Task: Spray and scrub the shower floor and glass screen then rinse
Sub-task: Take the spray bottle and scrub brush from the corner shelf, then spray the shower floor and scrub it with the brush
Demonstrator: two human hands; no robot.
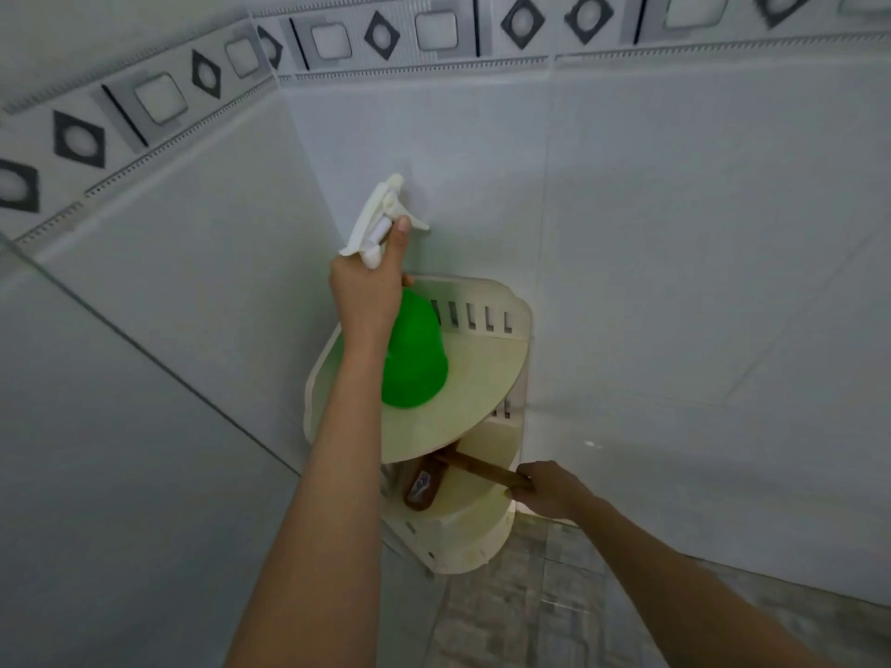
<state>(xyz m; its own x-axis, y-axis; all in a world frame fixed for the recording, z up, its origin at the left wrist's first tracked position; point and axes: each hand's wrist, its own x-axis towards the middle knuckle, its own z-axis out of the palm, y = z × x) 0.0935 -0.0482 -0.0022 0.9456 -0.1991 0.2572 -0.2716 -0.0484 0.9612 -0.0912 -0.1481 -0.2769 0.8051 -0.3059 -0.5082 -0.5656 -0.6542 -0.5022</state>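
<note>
We're in the corner of the shower. White tiled wall [675,233] on both sides, pale and glossy, with thin grout lines. Running across the top of the frame is a grey border [434,31] of dark diamonds and soft squares. Down at the lower right there's the floor [530,609], small mottled grey tiles. A straight slanting edge [144,351] cuts across the left of the frame. Whether that's glass, I can't tell.

Right in the corner, centre of the frame, sits a cream plastic shelf [472,388] with a slotted back rail, and below it a lower tier [463,527], yellowed and a bit stained.

Now the hands. The left hand [366,291] is up at centre frame, wrapped round the neck of the bottle [414,359], which is bright green, tilted, with its base towards us over the upper shelf. I can't tell if it touches the shelf. Its white trigger head [385,219] pokes up against the wall, and one finger lies up along the trigger.

The right hand [549,489], lower right of centre, is clenched round the end of the brown wooden handle of the brush [477,467]. The brush's head lies on the lower tier, tucked under the upper shelf.

Writing? There's a small blue and white label [422,484] on the brush head, too small and blurred to read. I can see nothing legible on the bottle.
</note>
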